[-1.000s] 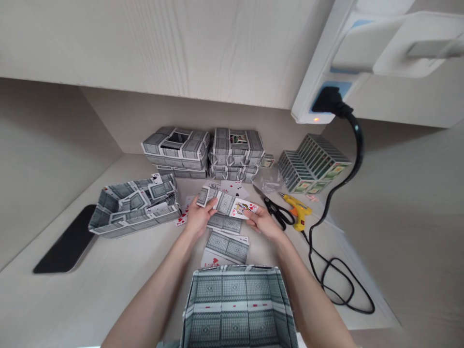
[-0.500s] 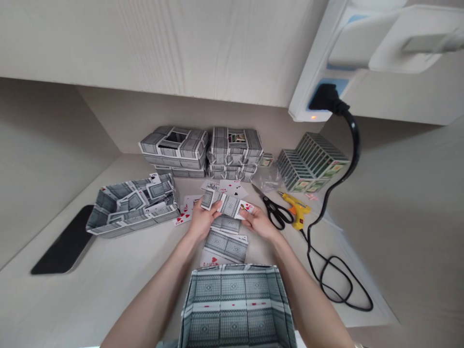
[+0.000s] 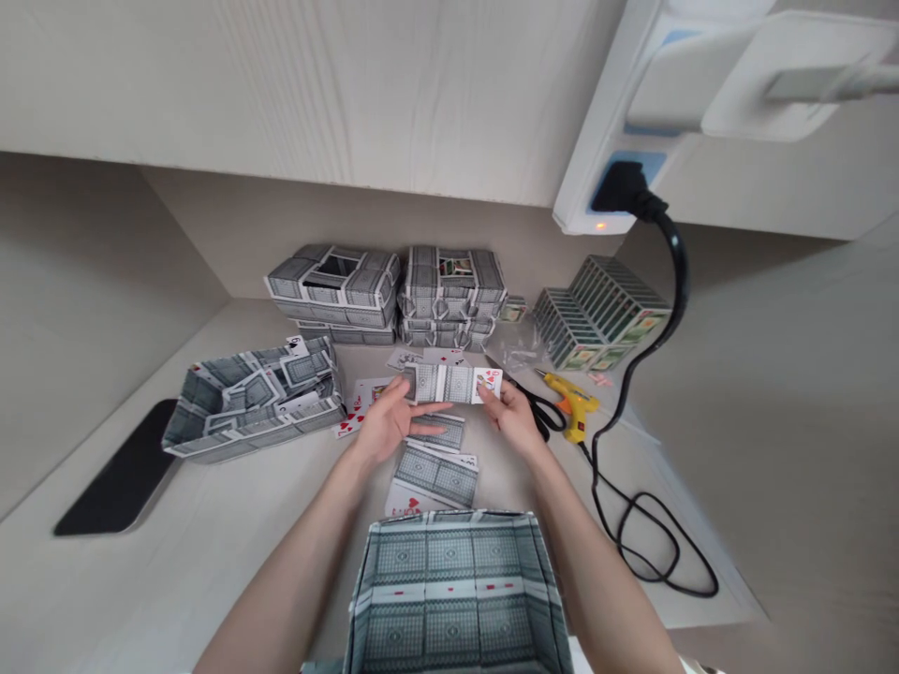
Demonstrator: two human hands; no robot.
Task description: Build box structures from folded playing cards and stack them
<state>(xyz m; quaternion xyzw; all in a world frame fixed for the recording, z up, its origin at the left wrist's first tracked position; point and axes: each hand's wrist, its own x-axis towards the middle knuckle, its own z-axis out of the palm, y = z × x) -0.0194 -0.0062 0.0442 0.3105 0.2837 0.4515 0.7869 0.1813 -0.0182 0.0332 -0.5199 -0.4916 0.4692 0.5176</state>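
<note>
left hand (image 3: 388,423) open by playing cards (image 3: 449,384) | right hand (image 3: 512,418) grip on end

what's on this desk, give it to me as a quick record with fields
right hand: gripping the right end of a spread row of playing cards
left hand: open, at the row's left end
in front: open box built from cards
left: card-built tray
behind: stacked card-built boxes
right: boxed card decks, yellow glue gun, black-handled scissors

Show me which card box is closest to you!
The open card box at the bottom of the view; the other card boxes sit farther off.
</note>
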